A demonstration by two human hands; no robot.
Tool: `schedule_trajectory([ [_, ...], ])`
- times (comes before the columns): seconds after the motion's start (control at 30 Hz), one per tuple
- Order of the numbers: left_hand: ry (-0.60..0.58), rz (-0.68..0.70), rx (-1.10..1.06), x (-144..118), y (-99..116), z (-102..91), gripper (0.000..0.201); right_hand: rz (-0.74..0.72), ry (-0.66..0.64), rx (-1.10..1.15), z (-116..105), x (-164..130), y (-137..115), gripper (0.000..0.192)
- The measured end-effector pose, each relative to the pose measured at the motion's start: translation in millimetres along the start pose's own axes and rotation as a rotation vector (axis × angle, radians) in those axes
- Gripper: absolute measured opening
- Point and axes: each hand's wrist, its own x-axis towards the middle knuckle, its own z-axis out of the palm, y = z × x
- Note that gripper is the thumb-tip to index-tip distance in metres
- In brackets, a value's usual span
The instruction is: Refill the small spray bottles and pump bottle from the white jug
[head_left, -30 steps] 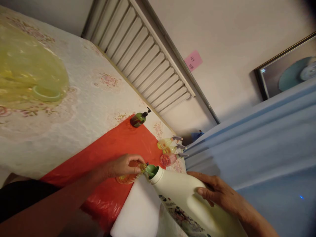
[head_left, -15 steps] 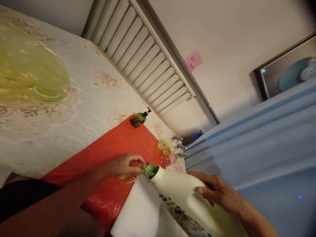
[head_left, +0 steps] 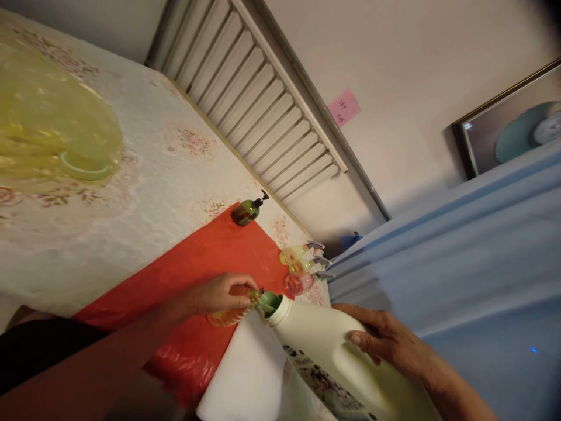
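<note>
My left hand (head_left: 230, 291) is closed around the neck of a clear ribbed bottle (head_left: 225, 317) with yellowish-orange contents, standing over the red sheet. A large cream-coloured jug (head_left: 324, 339) with a printed label lies tilted, its mouth turned toward that bottle. The green pouring spout (head_left: 270, 303) in the jug's mouth meets the bottle's opening; whether liquid runs there I cannot tell. My right hand (head_left: 379, 333) grips the jug near its handle, the fingers partly hidden behind it.
On the red sheet (head_left: 193, 251) stands a dark green pump bottle (head_left: 246, 212). Three small spray bottles (head_left: 298, 285) are grouped near the table edge. A yellow translucent bag (head_left: 56, 117) lies on the floral tablecloth (head_left: 153, 146). A white block (head_left: 249, 368) sits below the jug. Blue curtain (head_left: 438, 263) hangs at right.
</note>
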Motion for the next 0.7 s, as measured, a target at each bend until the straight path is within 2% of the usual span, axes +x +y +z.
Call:
schedule_trajectory([
  [0.7, -0.006, -0.004, -0.006, 0.0, 0.9, 0.5, 0.026, 0.013, -0.002, -0.005, -1.4, 2.1, 3.3, 0.071],
])
